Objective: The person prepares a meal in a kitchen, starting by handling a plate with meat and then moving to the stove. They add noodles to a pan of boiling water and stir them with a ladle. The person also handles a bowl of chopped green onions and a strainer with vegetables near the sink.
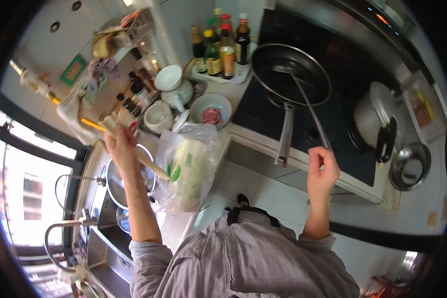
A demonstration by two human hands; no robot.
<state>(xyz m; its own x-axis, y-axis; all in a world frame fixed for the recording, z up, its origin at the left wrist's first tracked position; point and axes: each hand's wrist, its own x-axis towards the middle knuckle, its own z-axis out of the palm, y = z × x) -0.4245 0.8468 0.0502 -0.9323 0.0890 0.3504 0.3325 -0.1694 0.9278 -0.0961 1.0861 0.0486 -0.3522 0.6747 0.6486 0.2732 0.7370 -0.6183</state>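
Observation:
In my right hand (323, 167) is the end of a long metal ladle handle (310, 102). The ladle's bowl rests inside a dark frying pan (272, 61) on the black cooktop, and the pan's metal handle (286, 138) points toward me. My left hand (121, 145), over the left counter, is closed around a long pale utensil (152, 165), seemingly wooden; its far end lies beside a clear plastic bag (208, 138) with a pale green-white vegetable (188, 164) in it. Behind the bag, a white bowl (225, 102) holds chopped raw meat (211, 116).
Sauce bottles (227, 56) stand on a white tray (242, 76) left of the pan. A lidded metal pot (368, 106) and a metal bowl (409, 171) are at right. At left lie a metal basin (113, 182) and the sink (108, 246). White ceramic jars (158, 117) sit near the bowl.

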